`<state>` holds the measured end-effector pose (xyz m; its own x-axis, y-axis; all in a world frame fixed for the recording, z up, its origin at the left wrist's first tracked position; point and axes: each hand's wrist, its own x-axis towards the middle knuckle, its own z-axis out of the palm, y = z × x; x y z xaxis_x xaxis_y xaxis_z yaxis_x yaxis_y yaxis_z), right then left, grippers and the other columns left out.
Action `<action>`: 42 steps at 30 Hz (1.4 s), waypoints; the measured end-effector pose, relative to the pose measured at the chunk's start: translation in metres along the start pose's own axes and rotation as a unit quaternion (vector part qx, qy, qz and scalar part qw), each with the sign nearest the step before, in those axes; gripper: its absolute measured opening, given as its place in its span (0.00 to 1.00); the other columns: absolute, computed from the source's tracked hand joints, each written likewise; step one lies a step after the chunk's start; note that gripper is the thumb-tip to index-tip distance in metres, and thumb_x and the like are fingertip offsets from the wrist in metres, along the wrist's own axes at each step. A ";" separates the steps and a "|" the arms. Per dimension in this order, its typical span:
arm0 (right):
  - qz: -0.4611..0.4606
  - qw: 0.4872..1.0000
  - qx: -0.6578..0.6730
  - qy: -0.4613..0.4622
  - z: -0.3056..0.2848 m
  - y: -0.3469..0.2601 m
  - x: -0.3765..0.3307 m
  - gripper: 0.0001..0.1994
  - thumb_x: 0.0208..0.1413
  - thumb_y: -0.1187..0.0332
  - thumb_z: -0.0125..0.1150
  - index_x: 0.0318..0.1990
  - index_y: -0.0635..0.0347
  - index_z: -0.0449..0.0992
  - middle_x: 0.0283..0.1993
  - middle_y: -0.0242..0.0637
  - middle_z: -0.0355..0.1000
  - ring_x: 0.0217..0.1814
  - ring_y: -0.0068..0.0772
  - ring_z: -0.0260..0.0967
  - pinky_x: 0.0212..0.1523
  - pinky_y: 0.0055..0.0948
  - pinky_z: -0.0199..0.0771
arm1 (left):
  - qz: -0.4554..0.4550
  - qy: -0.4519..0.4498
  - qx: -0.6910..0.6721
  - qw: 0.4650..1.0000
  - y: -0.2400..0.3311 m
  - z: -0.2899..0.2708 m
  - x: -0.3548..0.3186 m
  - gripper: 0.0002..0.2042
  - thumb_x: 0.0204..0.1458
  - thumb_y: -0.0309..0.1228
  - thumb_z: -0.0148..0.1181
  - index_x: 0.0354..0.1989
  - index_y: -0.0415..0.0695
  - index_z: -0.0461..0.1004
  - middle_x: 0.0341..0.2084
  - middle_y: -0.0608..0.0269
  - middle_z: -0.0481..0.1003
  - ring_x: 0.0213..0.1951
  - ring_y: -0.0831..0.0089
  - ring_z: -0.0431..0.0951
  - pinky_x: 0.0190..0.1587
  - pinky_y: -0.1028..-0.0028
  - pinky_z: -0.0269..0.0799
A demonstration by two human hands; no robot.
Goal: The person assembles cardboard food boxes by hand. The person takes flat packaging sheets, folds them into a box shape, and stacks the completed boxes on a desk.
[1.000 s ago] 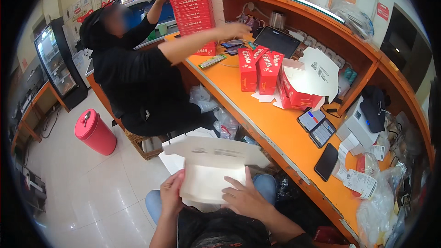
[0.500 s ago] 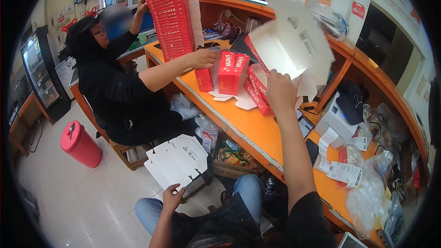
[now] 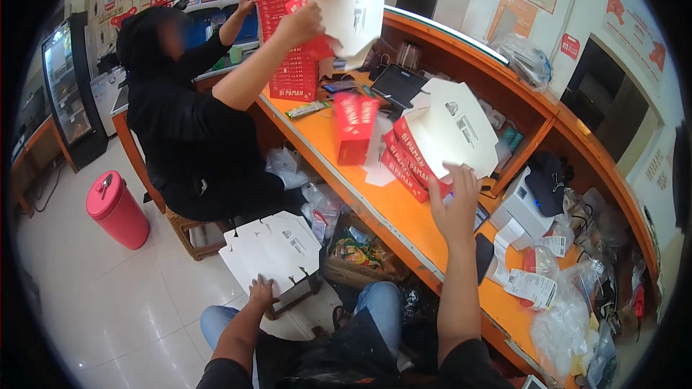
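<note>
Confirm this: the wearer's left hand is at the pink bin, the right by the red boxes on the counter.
Wrong in one respect: the head view shows the left hand at the flat white cardboard, not the pink bin. The rest stands.

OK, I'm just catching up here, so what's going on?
The person's left hand is on the near edge of a pile of flat white cardboard on a low stand. Their right hand is open beside a small stack of red-and-white boxes on the orange counter. A co-worker in black holds up another box by the tall stack of red boxes, with their other hand near its top.
</note>
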<state>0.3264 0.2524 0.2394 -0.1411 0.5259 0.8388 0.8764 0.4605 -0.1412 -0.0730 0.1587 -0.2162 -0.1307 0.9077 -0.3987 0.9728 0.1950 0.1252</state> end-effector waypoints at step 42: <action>-0.010 0.729 0.590 -0.348 0.044 -0.127 -0.227 0.20 0.60 0.77 0.57 0.61 0.61 0.71 0.63 0.52 0.68 0.64 0.52 0.68 0.65 0.40 0.66 | 0.106 -0.096 -0.911 0.387 0.070 -0.143 -0.185 0.21 0.51 0.24 0.65 0.54 0.37 0.71 0.48 0.55 0.78 0.46 0.66 0.81 0.52 0.67 0.78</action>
<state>0.2267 0.1060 0.0437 -0.7072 0.5566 0.4360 -0.0778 0.5517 -0.8304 -0.0083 0.0575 -0.0038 0.1012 0.9650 -0.2419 -0.8139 0.2201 0.5377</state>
